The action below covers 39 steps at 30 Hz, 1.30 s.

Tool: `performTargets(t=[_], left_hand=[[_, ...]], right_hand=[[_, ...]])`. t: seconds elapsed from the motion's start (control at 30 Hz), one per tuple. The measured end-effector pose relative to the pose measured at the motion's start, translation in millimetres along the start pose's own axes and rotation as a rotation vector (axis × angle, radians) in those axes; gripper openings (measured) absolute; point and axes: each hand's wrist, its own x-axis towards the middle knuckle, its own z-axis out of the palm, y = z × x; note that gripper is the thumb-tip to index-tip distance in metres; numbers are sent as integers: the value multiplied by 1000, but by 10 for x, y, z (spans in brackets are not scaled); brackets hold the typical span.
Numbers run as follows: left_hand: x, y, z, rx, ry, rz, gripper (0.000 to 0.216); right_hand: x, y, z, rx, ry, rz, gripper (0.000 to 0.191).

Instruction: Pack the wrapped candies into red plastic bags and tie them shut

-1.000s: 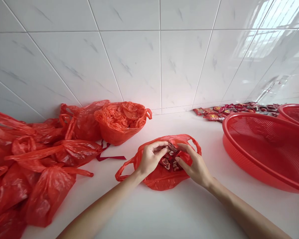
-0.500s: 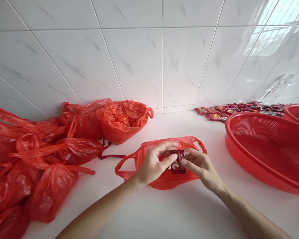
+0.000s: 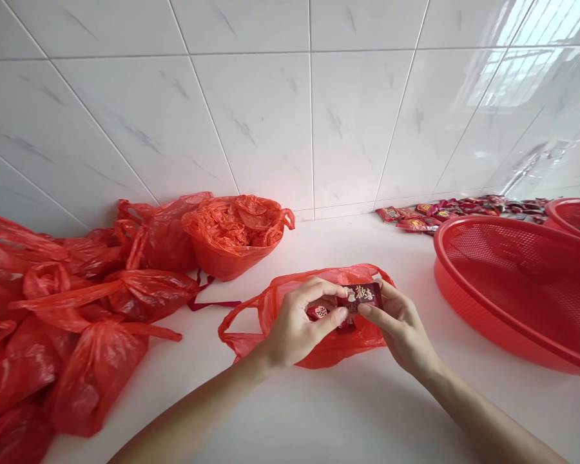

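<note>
Between my two hands is a small dark red candy packet (image 3: 366,295) with gold characters, its printed face turned up. My left hand (image 3: 303,322) pinches its left end with thumb and fingers. At the other end, my right hand (image 3: 400,322) grips it between thumb and forefinger. Beneath both hands an open red plastic bag (image 3: 265,303) lies spread on the white table, one handle loop out to the left. Inside it are other small wrapped packets (image 3: 319,312), one with a pale round print; my left hand partly hides them.
Several tied red bags (image 3: 101,367) are heaped at the left. A bag stuffed with crumpled red bags (image 3: 236,238) stands by the tiled wall. A large red mesh basket (image 3: 464,309) is at the right, with a second basket (image 3: 575,209) and a pile of packets (image 3: 444,216) behind.
The packet has turned from upright to lying sideways between my hands, so its gold characters read level. Other packets in the bag now show beneath it.
</note>
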Motion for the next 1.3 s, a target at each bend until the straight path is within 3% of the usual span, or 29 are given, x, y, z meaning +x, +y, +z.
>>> performTargets(t=[0.2, 0.7, 0.97, 1.3], left_hand=[[24, 54, -44, -65, 7, -41, 18], [19, 67, -61, -116, 15, -101, 21], [12, 76, -103, 137, 40, 95, 14], [-12, 75, -75, 366, 56, 295, 12]], right_hand=[[-14, -39, -10, -47, 20, -97, 34], [-1, -45, -25, -18, 35, -81, 22], [-10, -40, -14, -104, 70, -164, 19], [-64, 23, -24, -482, 139, -417, 13]])
